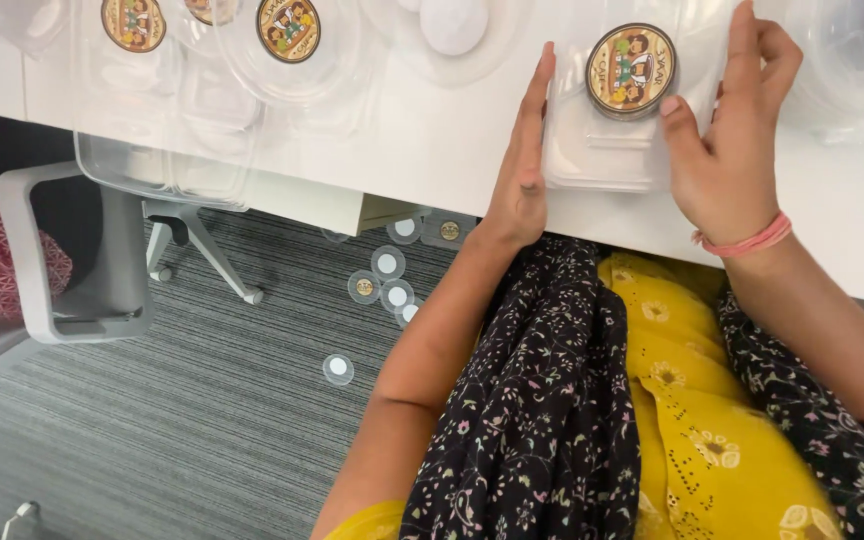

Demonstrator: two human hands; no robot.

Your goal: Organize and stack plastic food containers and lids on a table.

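Note:
A clear plastic container (592, 150) with a round gold-and-brown sticker (631, 70) on its lid lies on the white table (432, 150). My left hand (522, 160) stands flat on edge against the container's left side, fingers straight. My right hand (727, 130) rests on the container's right side, thumb touching the sticker's edge, fingers curled over the lid. A pink band circles my right wrist.
More clear containers (212, 100) with round stickers (288, 28) crowd the table's far side. Several round sticker discs (388, 264) lie on the grey carpet below. A grey chair (82, 260) stands at the left. My lap shows yellow and black floral cloth.

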